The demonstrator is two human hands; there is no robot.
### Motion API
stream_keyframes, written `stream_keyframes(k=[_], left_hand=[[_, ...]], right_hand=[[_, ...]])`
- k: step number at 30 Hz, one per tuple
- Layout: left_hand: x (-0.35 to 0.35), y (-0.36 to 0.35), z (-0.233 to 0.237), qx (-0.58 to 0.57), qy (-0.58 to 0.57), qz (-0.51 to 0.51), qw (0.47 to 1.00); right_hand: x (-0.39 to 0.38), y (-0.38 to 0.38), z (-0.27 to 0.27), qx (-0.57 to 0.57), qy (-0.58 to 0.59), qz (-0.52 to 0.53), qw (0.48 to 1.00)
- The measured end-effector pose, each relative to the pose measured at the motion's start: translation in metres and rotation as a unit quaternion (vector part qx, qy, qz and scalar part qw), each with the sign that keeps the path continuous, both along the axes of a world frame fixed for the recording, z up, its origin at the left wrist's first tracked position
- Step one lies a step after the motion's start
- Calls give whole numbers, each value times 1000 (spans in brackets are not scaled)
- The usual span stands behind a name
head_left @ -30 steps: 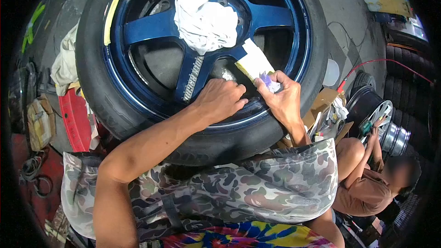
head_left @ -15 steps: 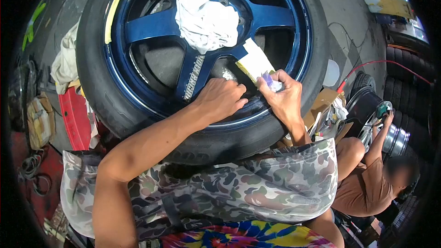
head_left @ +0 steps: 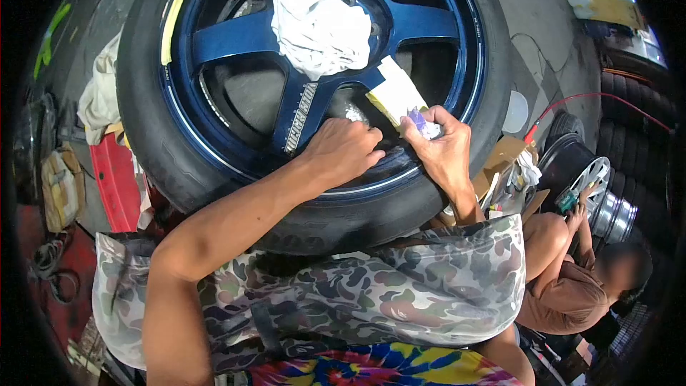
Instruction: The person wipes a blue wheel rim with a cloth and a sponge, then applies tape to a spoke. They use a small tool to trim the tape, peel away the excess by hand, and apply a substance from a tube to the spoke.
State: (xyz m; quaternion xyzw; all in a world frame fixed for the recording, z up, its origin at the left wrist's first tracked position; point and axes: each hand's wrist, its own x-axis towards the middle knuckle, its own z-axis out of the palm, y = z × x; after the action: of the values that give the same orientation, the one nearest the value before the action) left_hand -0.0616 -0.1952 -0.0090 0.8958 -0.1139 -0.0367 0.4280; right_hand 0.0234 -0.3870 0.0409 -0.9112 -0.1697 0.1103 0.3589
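A blue spoked wheel (head_left: 236, 41) with a black tire (head_left: 146, 121) lies flat before me, and a crumpled white cloth (head_left: 321, 32) covers part of its hub. My left hand (head_left: 344, 151), fingers curled, rests over the lower rim beside the spoke with silver lettering (head_left: 301, 114); what it holds, if anything, is hidden. My right hand (head_left: 441, 144) pinches a small purple-and-white piece (head_left: 421, 123) at the lower end of a spoke covered with pale yellow tape (head_left: 397, 93). Another yellow strip (head_left: 179, 11) runs along the rim at the upper left.
At the right, a co-worker (head_left: 572, 293) in a brown shirt crouches by silver wheels (head_left: 616, 218), holding a green item (head_left: 568, 200). A red hose (head_left: 607, 94), stacked tires (head_left: 632, 129) and a cardboard box (head_left: 504, 161) are nearby. A red panel (head_left: 116, 179) stands at the left.
My hands have barely moved, still at the lower rim and the taped spoke. The co-worker's hands and the green item have shifted left and down.
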Motion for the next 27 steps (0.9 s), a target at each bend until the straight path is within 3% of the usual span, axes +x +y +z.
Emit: stream_keyframes(k=[4, 9, 11, 15, 19, 21, 27], left_hand=[[-1, 0, -3, 12, 6, -1, 1000], [0, 1, -2, 16, 15, 0, 1000], [1, 0, -1, 21, 18, -16, 1000], [2, 2, 0, 29, 24, -13, 999], [-2, -1, -3, 14, 7, -6, 1000], [-1, 0, -2, 9, -2, 2, 1000], [-2, -2, -5, -4, -19, 4, 1000]], right_hand=[[7, 5, 3, -15, -15, -73, 997], [1, 4, 5, -17, -10, -5, 1000], [6, 4, 3, -10, -13, -69, 997], [0, 2, 0, 3, -11, 2, 1000], [3, 5, 5, -18, 11, -74, 997], [-1, 2, 1, 7, -14, 4, 1000], [0, 6, 5, -29, -14, -77, 997]])
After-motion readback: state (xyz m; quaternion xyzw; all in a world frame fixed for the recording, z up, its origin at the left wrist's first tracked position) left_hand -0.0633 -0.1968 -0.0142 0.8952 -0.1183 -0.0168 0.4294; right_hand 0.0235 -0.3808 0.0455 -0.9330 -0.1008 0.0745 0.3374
